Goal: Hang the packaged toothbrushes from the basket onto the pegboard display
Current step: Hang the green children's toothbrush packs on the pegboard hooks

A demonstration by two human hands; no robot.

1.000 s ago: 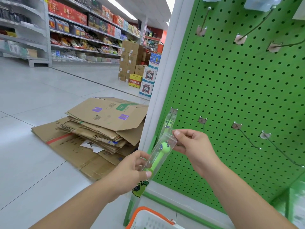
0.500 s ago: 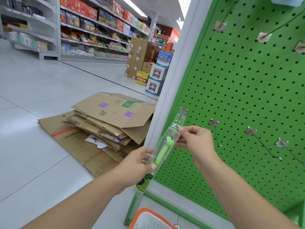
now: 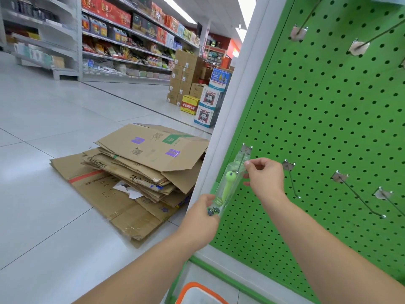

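A clear packaged toothbrush [image 3: 228, 185] with a green handle is held up against the green pegboard [image 3: 324, 119]. My right hand [image 3: 264, 178] pinches the pack's top edge beside the leftmost metal hook [image 3: 242, 160] of the lower row; the hook's rod lies over the top of the pack. My left hand [image 3: 202, 218] holds the pack's bottom end. The basket [image 3: 186, 290], white with an orange rim, shows only at the bottom edge.
Several bare metal hooks [image 3: 359, 196] stick out of the pegboard to the right and above. A white post [image 3: 232, 102] frames the board's left side. Flattened cardboard boxes [image 3: 140, 170] lie on the tiled floor to the left. Stocked shelves [image 3: 122, 38] line the aisle behind.
Both hands have carried the pack up and toward the board, bringing its top onto the leftmost lower hook. The view has moved closer to the board.
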